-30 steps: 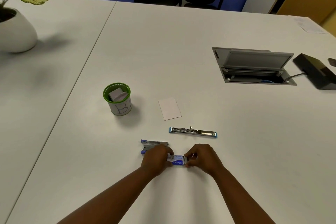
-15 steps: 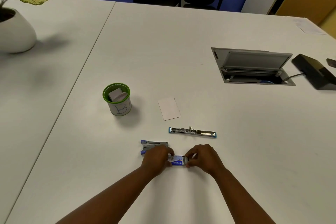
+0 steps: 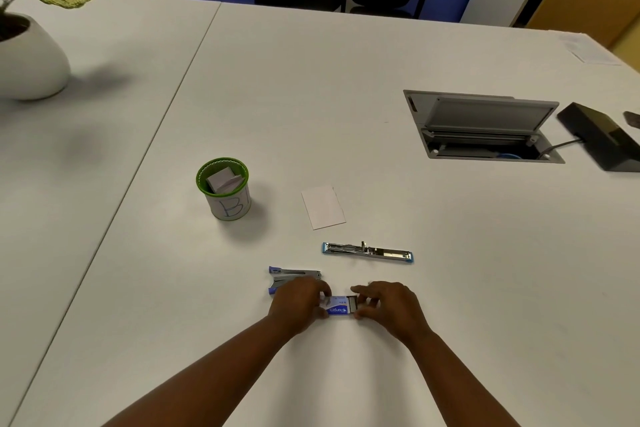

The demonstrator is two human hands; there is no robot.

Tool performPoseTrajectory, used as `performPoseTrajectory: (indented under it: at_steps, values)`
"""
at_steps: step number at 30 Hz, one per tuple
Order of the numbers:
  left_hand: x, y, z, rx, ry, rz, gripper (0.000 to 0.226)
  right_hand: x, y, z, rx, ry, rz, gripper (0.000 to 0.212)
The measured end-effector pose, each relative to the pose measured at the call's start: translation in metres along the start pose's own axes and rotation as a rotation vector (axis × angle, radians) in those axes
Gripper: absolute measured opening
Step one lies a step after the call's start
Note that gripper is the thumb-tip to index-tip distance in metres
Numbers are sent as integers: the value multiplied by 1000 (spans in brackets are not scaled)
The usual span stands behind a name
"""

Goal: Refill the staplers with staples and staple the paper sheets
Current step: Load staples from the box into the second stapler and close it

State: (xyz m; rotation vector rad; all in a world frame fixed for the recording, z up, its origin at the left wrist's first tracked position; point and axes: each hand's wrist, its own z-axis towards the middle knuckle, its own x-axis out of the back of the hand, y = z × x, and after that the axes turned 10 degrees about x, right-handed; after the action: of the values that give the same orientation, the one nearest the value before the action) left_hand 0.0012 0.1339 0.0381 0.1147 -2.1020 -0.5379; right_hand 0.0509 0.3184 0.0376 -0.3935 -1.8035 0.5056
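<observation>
Holding the small blue-and-white cardboard staple box [image 3: 337, 306] low over the white tabletop [image 3: 346, 97], your left hand [image 3: 298, 302] pinches its left end while your right hand [image 3: 388, 305] pinches the inner tray at its right end. Its long axis runs left to right. Just beyond lies the opened chrome stapler with blue ends [image 3: 367, 252], also lengthwise left-right; the small blue-handled stapler [image 3: 292, 277] lies beside your left hand.
</observation>
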Motion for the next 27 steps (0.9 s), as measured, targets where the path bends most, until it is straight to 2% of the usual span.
performPoseTrajectory:
  at_steps: [4,9,14,15,17,20,23,27]
  values:
    - [0,-2,0,2,9,-5,37,2,-1,0,-18,12,55,34]
    - [-2,-4,-2,15,24,-31,36,2,1,-2,-7,24,38,19]
    - [-3,-5,-1,16,39,-35,36,-1,2,-2,12,12,-2,18]
    - [-4,-6,-1,20,43,-41,35,-2,2,-2,5,29,33,17]
    - [-5,-7,-1,30,49,-57,34,-4,2,-2,-82,169,237,10]
    - [-6,-8,-2,27,62,-49,34,-5,1,-2,-352,413,585,5]
    - [-10,-8,-2,1,74,-42,37,-8,-2,-1,-497,363,723,10]
    - [-15,-8,-3,-35,65,-10,43,-15,-10,0,-498,317,771,6]
